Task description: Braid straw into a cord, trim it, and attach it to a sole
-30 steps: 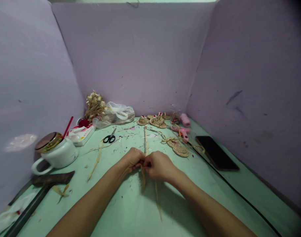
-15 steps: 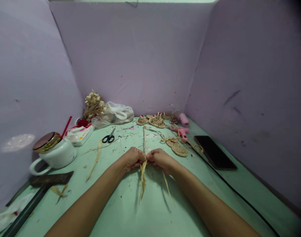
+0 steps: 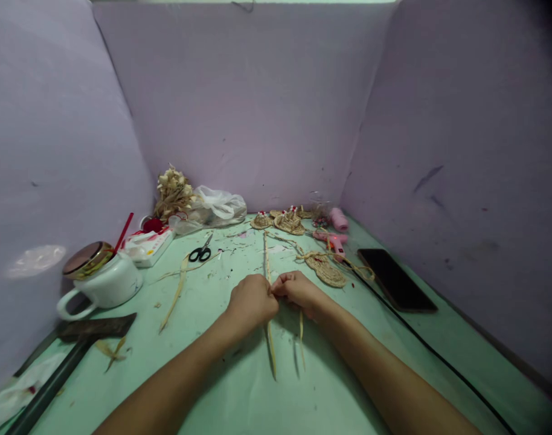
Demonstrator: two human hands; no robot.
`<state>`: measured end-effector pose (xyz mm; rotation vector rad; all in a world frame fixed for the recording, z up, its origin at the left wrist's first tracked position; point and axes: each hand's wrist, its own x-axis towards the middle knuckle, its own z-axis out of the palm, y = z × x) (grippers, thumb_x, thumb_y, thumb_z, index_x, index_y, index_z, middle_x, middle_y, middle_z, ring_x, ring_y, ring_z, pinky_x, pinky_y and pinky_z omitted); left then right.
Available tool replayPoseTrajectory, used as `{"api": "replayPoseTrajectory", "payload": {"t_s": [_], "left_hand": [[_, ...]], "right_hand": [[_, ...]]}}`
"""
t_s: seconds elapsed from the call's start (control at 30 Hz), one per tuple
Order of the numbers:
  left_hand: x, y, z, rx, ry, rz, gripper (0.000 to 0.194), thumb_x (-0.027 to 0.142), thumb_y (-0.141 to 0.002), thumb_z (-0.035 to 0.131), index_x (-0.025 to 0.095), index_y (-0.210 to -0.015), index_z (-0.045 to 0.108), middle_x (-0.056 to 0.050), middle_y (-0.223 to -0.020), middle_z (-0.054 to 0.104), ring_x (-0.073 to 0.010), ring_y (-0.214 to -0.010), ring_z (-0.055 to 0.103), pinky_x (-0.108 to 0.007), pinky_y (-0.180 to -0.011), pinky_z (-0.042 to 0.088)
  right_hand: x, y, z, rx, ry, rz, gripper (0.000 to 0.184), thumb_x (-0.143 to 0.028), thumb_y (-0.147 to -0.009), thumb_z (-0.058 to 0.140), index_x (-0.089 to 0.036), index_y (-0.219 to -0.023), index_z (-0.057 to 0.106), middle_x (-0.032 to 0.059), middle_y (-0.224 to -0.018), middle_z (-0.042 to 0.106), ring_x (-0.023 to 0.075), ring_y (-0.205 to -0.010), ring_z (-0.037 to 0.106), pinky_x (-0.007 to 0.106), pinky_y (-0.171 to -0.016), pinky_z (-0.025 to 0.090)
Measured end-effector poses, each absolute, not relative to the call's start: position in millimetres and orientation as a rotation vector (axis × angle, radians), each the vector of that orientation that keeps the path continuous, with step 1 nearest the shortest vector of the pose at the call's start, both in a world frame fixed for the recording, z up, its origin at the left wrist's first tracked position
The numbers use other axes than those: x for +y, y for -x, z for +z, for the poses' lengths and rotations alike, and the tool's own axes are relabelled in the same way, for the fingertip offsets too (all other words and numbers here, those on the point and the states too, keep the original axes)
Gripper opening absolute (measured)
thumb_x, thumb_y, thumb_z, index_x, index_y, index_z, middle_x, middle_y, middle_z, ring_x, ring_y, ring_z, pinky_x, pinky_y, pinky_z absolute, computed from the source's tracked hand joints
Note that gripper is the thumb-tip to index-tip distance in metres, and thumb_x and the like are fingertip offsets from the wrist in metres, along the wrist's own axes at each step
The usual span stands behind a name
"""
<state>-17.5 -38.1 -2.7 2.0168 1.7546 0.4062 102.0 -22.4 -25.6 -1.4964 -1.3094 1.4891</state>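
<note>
My left hand (image 3: 253, 300) is closed with its back turned up, pinching dried, straw-coloured plant strips. Against its fingertips, my right hand (image 3: 299, 292) is also closed in a pinch on the strips. A twisted straw cord (image 3: 267, 257) runs away from my fingers along the table, then bends right toward a flat coiled straw piece (image 3: 327, 270) shaped like a small sole. One loose strip end (image 3: 271, 353) hangs toward me below my left hand. A thinner strip (image 3: 302, 338) trails under my right hand. The exact pinch point is hidden by my fingers.
Scissors (image 3: 200, 252) and a loose strip (image 3: 174, 302) lie left of my hands. A hammer (image 3: 95, 327) and white mug (image 3: 108, 284) stand further left. On the right are a pink glue gun (image 3: 334, 241), its black cord (image 3: 407, 326) and a phone (image 3: 396, 280). Small straw hats (image 3: 288, 223) sit behind.
My left hand has rolled over toward the right, its back now facing up. The strip ends that hung between my hands have shifted, with one now showing below my left hand.
</note>
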Motion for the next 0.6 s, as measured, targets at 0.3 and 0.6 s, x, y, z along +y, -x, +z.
{"api": "replayPoseTrajectory", "payload": {"t_s": [0.3, 0.6], "left_hand": [[-67, 0, -7, 1.687, -2.088, 0.47, 0.007, 0.014, -0.06, 0.056, 0.014, -0.064, 0.062, -0.01, -0.064, 0.058, -0.0257, -0.079, 0.055, -0.029, -0.068, 0.037], [-27, 30, 18, 1.537, -1.542, 0.435, 0.011, 0.019, -0.062, 0.054, 0.013, -0.052, 0.055, 0.001, -0.041, 0.046, -0.0098, -0.038, 0.042, -0.021, -0.041, 0.027]], "right_hand": [[-24, -100, -24, -1.285, 1.479, 1.487, 0.006, -0.011, -0.056, 0.051, -0.012, -0.055, 0.056, -0.0053, -0.038, 0.045, 0.0048, -0.036, 0.034, 0.018, -0.037, 0.022], [-23, -110, -19, -1.292, 1.385, 1.71, 0.004, -0.015, -0.058, 0.056, -0.013, -0.056, 0.053, -0.0082, -0.036, 0.038, 0.002, -0.03, 0.022, 0.017, -0.033, 0.014]]}}
